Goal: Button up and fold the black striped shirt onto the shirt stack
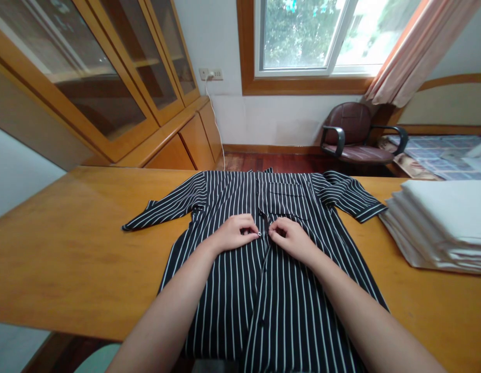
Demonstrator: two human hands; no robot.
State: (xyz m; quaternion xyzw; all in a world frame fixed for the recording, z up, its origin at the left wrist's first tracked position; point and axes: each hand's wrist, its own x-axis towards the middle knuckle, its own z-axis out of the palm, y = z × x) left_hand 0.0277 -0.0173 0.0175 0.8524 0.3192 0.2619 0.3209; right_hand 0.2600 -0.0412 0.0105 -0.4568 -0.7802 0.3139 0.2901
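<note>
A black shirt (224, 290) with white stripes lies front side up on the wooden table (69, 248), its short sleeves spread to both sides and its hem at the near edge. Halfway down the front opening, my left hand (236, 231) pinches the shirt's edge between thumb and fingers. A small pale ring-like spot (259, 234) shows at those fingertips; whether it is a button I cannot tell. Just across the opening, my right hand (290, 235) is closed on the other front edge. Dark buttons (262, 323) run along the opening below. A chest pocket (286, 199) lies beyond my right hand.
On the right of the table stands a stack of folded white cloth (446, 217), close to the shirt's sleeve. Beyond the far edge are a brown armchair (352, 129) and a bed (442, 150). A glass-door cabinet (108, 83) rises at the left.
</note>
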